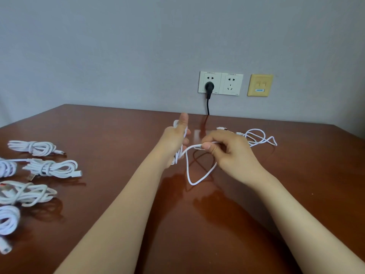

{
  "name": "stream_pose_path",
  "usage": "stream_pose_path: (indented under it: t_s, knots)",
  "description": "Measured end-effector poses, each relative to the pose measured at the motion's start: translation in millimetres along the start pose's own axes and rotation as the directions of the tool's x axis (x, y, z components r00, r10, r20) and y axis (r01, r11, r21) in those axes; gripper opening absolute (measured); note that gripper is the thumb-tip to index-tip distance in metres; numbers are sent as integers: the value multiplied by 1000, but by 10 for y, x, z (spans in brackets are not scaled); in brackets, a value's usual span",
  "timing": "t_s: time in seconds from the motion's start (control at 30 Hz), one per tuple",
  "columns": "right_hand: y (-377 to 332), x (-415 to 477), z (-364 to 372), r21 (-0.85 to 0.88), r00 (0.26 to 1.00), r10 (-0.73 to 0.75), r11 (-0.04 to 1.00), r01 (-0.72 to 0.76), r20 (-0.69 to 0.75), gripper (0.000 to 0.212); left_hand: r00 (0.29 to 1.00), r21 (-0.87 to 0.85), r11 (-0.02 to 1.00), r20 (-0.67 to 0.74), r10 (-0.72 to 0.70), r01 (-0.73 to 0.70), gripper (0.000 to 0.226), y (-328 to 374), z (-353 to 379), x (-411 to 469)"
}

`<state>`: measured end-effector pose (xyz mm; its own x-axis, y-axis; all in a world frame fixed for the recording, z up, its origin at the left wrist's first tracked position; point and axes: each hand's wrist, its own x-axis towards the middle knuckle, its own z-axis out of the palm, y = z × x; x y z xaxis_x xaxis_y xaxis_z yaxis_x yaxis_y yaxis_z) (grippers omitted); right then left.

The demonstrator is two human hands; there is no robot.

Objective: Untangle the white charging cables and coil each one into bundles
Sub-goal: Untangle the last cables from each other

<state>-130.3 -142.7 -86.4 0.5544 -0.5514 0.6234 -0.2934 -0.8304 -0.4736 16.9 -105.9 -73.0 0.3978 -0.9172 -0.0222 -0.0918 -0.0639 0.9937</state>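
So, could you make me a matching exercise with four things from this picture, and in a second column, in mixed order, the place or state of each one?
Things:
1. black plug
2. yellow wall plate
3. coiled bundles
4. right hand

Places or states:
a. pinches the white cable
b. lie on the left part of the table
c. sits in the left white socket
d. on the wall, right of the right white socket

Pairs: 1-c, 2-d, 3-b, 4-a
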Motion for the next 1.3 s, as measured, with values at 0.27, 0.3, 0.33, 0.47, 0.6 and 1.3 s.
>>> stream_pose_path:
  t_s: [0.27, 0.3, 0.33, 0.47, 0.6, 1.3]
  knots:
    - [-8, 1, -15, -6, 993, 106, 994, -106, -55, 25, 912, -32, 999, 411, -8, 24, 67, -4, 191, -128]
    - [-11, 2, -20, 1, 987, 150, 989, -151, -64, 23, 890, -16, 1000, 455, -15, 24, 65, 8, 199, -146]
    - [-8, 5, -32, -3, 978, 189, 982, -190, -82, 24, 869, 9, 1000, 494, -26, 25, 64, 20, 202, -160]
    - [8, 11, -142, -91, 950, 290, 949, -301, -116, 20, 823, 96, 994, 560, -93, 46, 41, 48, 170, -180]
    - [57, -3, -150, 21, 956, 292, 956, -293, 28, 36, 771, 192, 981, 624, -125, 4, 26, 41, 88, -169]
    - [53, 13, -221, -191, 962, 249, 956, -225, 112, 51, 922, -258, 966, 375, 95, 5, 23, 29, -81, -32]
